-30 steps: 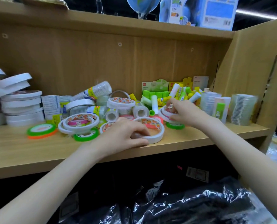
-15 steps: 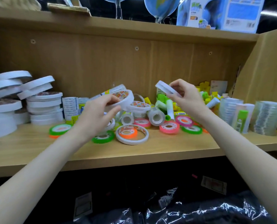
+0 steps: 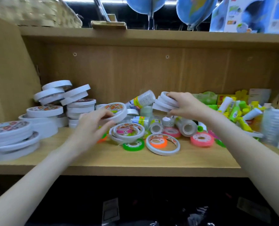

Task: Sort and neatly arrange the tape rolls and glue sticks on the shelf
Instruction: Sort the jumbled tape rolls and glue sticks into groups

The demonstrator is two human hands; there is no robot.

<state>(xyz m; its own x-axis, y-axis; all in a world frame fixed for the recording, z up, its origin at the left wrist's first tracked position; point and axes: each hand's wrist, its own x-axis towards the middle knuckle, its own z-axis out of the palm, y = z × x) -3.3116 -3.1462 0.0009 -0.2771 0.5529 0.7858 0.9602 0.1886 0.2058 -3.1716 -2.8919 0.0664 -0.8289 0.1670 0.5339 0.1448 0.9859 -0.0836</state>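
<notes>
Gripping white tape rolls [image 3: 165, 102] — both hands [image 3: 93, 123]

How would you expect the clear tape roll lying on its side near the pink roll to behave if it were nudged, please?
The clear tape roll lies on its curved side, so it would probably roll. It looks stiff, wound on a core. The pink tape roll beside it might stop it.

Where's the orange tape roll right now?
In the head view, the orange tape roll lies flat on the shelf front, right of centre, inside a larger white tape ring, between the green roll and pink roll.
</notes>
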